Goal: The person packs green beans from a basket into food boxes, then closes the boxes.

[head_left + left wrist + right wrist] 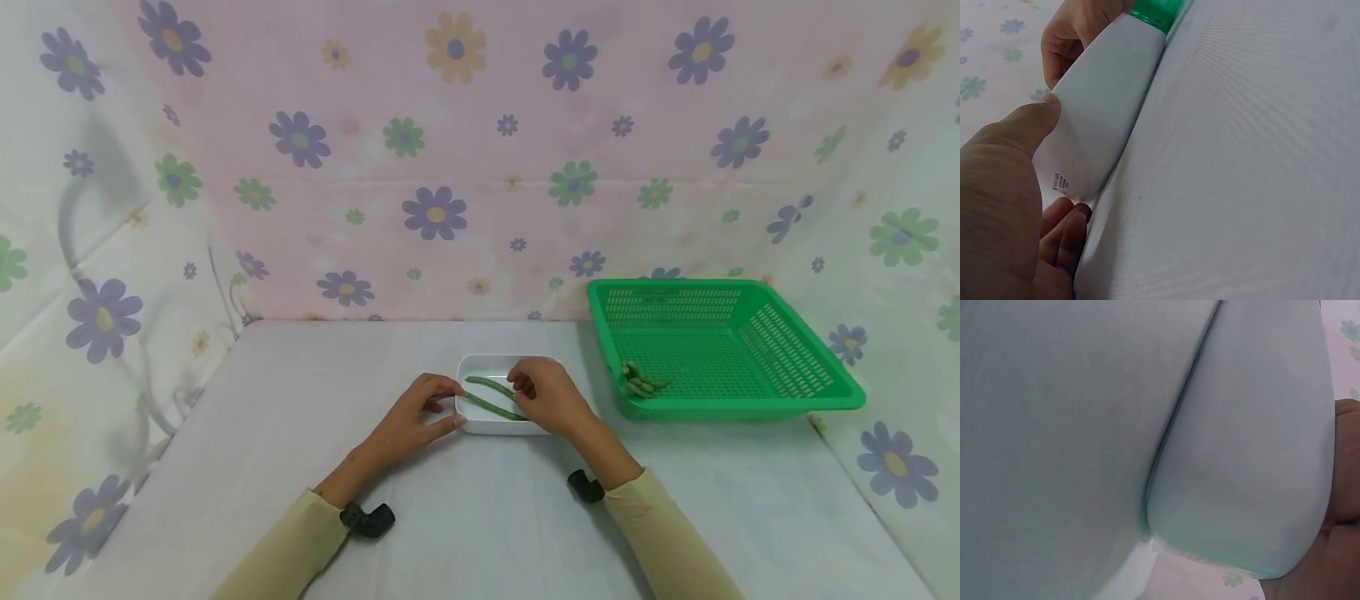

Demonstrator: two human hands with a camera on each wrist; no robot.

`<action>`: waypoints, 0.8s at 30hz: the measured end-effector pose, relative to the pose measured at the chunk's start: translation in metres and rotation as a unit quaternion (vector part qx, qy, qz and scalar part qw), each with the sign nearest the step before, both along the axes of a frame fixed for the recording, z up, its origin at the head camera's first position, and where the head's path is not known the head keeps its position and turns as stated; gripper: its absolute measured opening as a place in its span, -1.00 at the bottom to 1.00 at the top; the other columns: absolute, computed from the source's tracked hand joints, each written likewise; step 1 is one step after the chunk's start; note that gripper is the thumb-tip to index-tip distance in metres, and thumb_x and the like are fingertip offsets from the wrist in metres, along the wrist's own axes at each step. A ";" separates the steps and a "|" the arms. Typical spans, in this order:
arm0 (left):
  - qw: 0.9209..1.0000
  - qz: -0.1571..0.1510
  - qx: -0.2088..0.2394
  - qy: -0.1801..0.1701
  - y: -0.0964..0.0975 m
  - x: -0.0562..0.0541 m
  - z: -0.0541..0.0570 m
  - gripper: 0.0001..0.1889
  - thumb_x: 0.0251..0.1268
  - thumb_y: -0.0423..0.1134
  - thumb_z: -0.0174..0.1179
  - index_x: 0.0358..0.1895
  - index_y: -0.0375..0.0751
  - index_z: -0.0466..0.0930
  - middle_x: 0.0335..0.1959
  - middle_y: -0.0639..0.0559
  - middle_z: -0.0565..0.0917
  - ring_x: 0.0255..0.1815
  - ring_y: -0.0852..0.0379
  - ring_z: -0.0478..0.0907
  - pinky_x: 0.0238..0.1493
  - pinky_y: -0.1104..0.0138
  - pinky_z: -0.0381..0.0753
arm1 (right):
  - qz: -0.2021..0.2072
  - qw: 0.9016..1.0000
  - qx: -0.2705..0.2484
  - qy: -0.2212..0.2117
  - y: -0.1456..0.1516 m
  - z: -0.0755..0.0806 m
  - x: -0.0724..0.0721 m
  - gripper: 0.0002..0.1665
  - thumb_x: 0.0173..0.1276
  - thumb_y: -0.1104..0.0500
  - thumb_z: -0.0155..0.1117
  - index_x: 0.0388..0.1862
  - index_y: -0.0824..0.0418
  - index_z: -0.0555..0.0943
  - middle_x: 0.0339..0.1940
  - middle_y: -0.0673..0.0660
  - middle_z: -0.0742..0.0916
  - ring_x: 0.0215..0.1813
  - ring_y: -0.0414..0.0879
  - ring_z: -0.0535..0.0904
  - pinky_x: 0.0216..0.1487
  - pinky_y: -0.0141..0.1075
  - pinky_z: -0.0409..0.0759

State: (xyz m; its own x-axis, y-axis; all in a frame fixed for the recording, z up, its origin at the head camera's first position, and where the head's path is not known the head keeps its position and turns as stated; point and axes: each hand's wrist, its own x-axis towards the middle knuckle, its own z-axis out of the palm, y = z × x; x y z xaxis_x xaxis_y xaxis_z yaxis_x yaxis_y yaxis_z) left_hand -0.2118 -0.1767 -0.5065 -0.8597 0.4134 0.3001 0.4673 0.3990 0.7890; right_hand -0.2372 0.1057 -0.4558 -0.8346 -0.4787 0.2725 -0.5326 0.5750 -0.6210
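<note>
A white rectangular container (pixel 501 427) stands mid-table with two long green beans in it, one nearer the back (pixel 487 382) and one nearer the front (pixel 491 406). My left hand (pixel 408 417) holds the container's left end, its thumb (pixel 1044 115) against the rim and the other fingers bent around the end. From the right, my right hand (pixel 553 398) reaches over the container with curled fingers. Its fingertips pinch the back bean near its right end, and the hand covers that end. The container's outer wall (pixel 1241 444) fills much of the right wrist view.
A green perforated basket (pixel 727 408) stands at the back right, with several short green pods (pixel 641 383) in its front left corner. White cloth covers the table (pixel 300 375). A flowered curtain (pixel 480 250) hangs behind and along both sides.
</note>
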 end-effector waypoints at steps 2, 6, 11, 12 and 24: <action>1.000 0.000 0.000 0.000 0.000 0.000 0.000 -0.60 0.41 -0.17 0.47 0.24 0.03 0.61 0.28 0.06 0.55 0.30 0.08 0.51 0.21 0.15 0.68 | -0.001 1.000 0.001 0.004 0.000 -0.001 0.000 -0.78 0.35 0.49 0.34 -0.04 0.37 0.72 -0.22 0.16 0.75 -0.23 -0.09 0.68 -0.17 -0.24 0.72; 1.000 0.002 0.000 -0.001 0.000 0.001 0.001 -0.60 0.42 -0.15 0.46 0.24 0.05 0.60 0.29 0.07 0.54 0.29 0.08 0.52 0.23 0.13 0.67 | -0.002 1.000 0.003 0.013 -0.001 -0.001 0.000 -0.79 0.36 0.48 0.36 -0.05 0.37 0.72 -0.22 0.15 0.75 -0.23 -0.09 0.68 -0.17 -0.25 0.72; 1.000 0.000 0.003 -0.002 0.000 0.002 0.001 -0.61 0.41 -0.18 0.46 0.23 0.02 0.61 0.28 0.04 0.54 0.27 0.05 0.53 0.21 0.11 0.68 | 0.006 1.000 -0.004 0.019 -0.001 0.000 0.000 -0.80 0.37 0.48 0.34 -0.06 0.38 0.72 -0.23 0.18 0.76 -0.25 -0.10 0.69 -0.18 -0.26 0.72; 1.000 0.000 0.004 -0.001 0.000 0.002 0.001 -0.61 0.41 -0.18 0.46 0.23 0.02 0.60 0.28 0.04 0.54 0.27 0.05 0.53 0.21 0.10 0.68 | 0.008 1.000 -0.006 0.021 -0.001 0.000 0.000 -0.80 0.37 0.48 0.34 -0.06 0.39 0.72 -0.23 0.19 0.76 -0.25 -0.10 0.69 -0.18 -0.25 0.73; 1.000 -0.005 0.009 0.012 0.001 0.001 0.001 -0.61 0.40 -0.21 0.47 0.21 0.00 0.59 0.27 0.02 0.55 0.29 0.06 0.52 0.19 0.14 0.69 | 0.007 0.999 -0.001 0.048 -0.001 -0.001 0.000 -0.80 0.37 0.43 0.39 -0.04 0.38 0.71 -0.23 0.15 0.75 -0.24 -0.09 0.71 -0.18 -0.26 0.74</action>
State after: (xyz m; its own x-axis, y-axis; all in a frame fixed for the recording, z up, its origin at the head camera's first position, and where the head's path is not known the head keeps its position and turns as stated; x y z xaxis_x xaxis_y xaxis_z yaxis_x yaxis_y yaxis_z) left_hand -0.2106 -0.1762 -0.5055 -0.8477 0.4163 0.3288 0.4907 0.3797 0.7843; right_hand -0.2367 0.1048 -0.4567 -0.7975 -0.4901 0.3519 -0.5981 0.5650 -0.5684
